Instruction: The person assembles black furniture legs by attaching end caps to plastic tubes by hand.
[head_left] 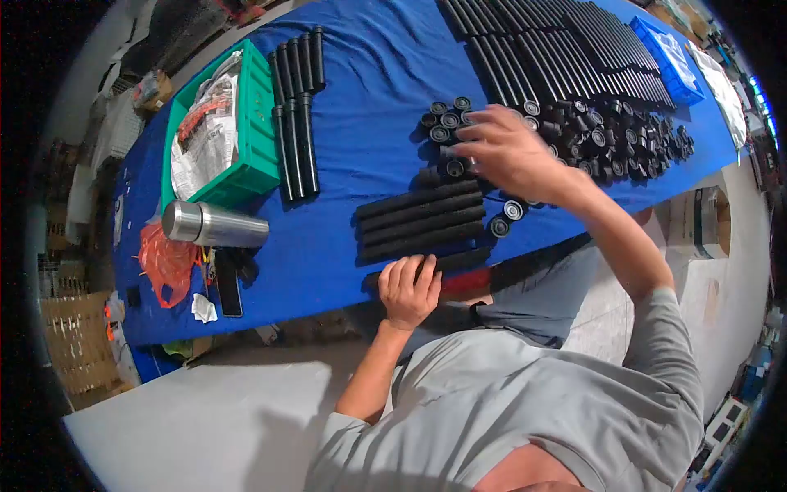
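My left hand (410,289) rests over a black tube (463,260) near the table's front edge, its fingers curled onto the tube. Just beyond it, several matt black tubes (422,215) lie side by side. My right hand (512,152) is over a group of round black caps (440,131), with its fingers spread and slightly blurred. Whether anything is under its palm is hidden. Two more caps (507,218) sit at the right ends of the tubes. A large pile of black caps (619,139) spreads to the right.
Rows of long black tubes (557,53) fill the far right of the blue-covered table (369,90). At left are a green crate (258,131) with paper, glossy tubes (295,148), a steel flask (217,224), a red plastic bag (166,261) and a phone (229,283). A blue crate (668,61) stands far right.
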Demonstrator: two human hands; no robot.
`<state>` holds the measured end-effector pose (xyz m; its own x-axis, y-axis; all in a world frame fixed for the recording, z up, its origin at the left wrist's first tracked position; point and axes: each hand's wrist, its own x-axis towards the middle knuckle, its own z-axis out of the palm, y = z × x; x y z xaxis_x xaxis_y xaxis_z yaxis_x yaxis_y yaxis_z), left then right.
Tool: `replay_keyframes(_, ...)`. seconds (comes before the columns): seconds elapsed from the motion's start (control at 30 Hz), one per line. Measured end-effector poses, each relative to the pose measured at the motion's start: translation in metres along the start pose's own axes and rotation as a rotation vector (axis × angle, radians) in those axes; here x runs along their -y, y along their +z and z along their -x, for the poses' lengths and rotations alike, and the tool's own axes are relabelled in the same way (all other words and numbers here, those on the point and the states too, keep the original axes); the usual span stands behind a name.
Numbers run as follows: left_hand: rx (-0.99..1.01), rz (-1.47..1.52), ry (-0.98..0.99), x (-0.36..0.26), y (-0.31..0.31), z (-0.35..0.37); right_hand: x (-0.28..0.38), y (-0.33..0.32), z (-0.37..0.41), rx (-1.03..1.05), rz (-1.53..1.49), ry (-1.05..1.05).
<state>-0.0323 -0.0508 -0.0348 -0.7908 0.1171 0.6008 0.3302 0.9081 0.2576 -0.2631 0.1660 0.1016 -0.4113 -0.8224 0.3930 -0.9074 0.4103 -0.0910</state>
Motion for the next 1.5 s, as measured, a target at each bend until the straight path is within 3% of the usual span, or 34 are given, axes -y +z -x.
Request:
replay_keyframes(0.1, -0.004, 0.006, -0.001, 0.001, 0.001, 0.000, 0.023, 0.058, -0.031, 0.097, 0.149, -0.213)
replay_keyframes(0.17, 0.021, 0.001, -0.005, 0.001, 0.000, 0.001, 0.026, 0.073, -0.042, 0.387, 0.204, -0.212)
replay_keyframes(0.33, 0.008, 0.013, -0.001, 0.002, 0.003, 0.004, 0.021, 0.086, -0.054, 0.488, 0.110, -0.138)
replay_keyframes(0.43, 0.046, 0.013, -0.012, 0.001, 0.000, 0.002, 0.026, 0.066, -0.052, 0.218, -0.022, 0.000)
replay_keyframes(0.5, 0.063, 0.025, -0.010, 0.001, -0.003, 0.002, 0.039, 0.009, -0.033, 0.106, -0.319, 0.238)
replay_keyframes(0.57, 0.058, 0.033, 0.002, 0.003, -0.002, 0.001, 0.045, -0.039, 0.006, -0.203, -0.326, 0.298)
replay_keyframes(0.63, 0.036, 0.028, 0.013, 0.003, 0.000, 0.002, 0.042, -0.056, 0.063, -0.281, -0.475, 0.625)
replay_keyframes(0.7, 0.042, 0.017, 0.032, 0.003, 0.000, 0.003, 0.027, -0.048, 0.121, -0.239, -0.435, 0.878)
replay_keyframes(0.77, 0.047, -0.007, 0.040, 0.003, 0.001, 0.003, 0.019, -0.033, 0.170, -0.018, -0.376, 0.982)
replay_keyframes(0.83, 0.066, -0.009, 0.043, 0.002, 0.000, 0.004, 0.024, -0.014, 0.196, 0.124, -0.124, 0.796)
replay_keyframes(1.0, 0.139, 0.009, 0.019, 0.001, -0.006, -0.002, 0.034, 0.012, 0.198, 0.074, -0.097, 0.807)
replay_keyframes(1.3, 0.253, 0.036, -0.004, 0.002, -0.013, -0.008, 0.051, 0.016, 0.212, -0.274, -0.109, 0.922)
replay_keyframes(1.33, 0.248, 0.033, -0.002, 0.002, -0.013, -0.008, 0.056, 0.011, 0.210, -0.395, -0.050, 0.860)
replay_keyframes(1.43, 0.260, 0.074, -0.027, -0.002, -0.019, -0.011, 0.086, -0.007, 0.202, -0.394, -0.308, 0.936)
replay_keyframes(1.5, 0.294, 0.144, -0.061, -0.006, -0.029, -0.015, 0.113, -0.009, 0.194, -0.288, -0.766, 1.002)
